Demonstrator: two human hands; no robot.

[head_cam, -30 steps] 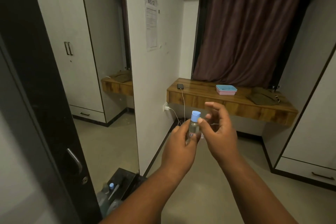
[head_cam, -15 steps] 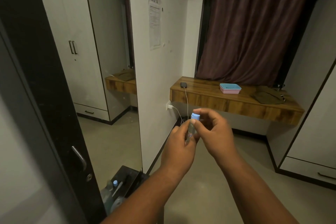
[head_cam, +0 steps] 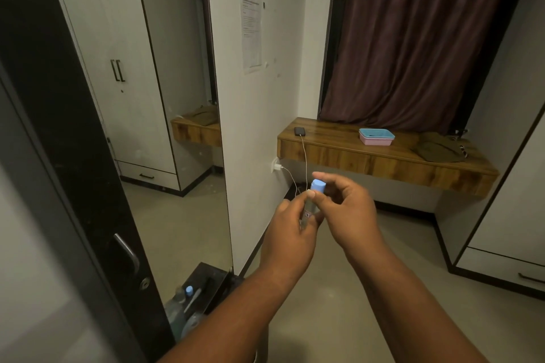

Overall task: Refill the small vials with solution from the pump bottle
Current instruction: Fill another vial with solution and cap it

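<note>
Just below the centre of the frame, the left hand (head_cam: 290, 233) holds a small clear vial (head_cam: 310, 209) upright, its fingers curled round the body. The right hand (head_cam: 348, 209) pinches the vial's blue cap (head_cam: 318, 186) between thumb and fingers. Behind the hands, right of centre, a wooden bench (head_cam: 383, 156) on the wall carries a phone (head_cam: 300, 131) with a white charging cable (head_cam: 305, 156) and a pink tray with a blue one nested in it (head_cam: 376, 136). A dark curtain (head_cam: 413, 38) hangs above. At the lower left edge, another blue-capped bottle (head_cam: 189, 291) sits blurred.
</note>
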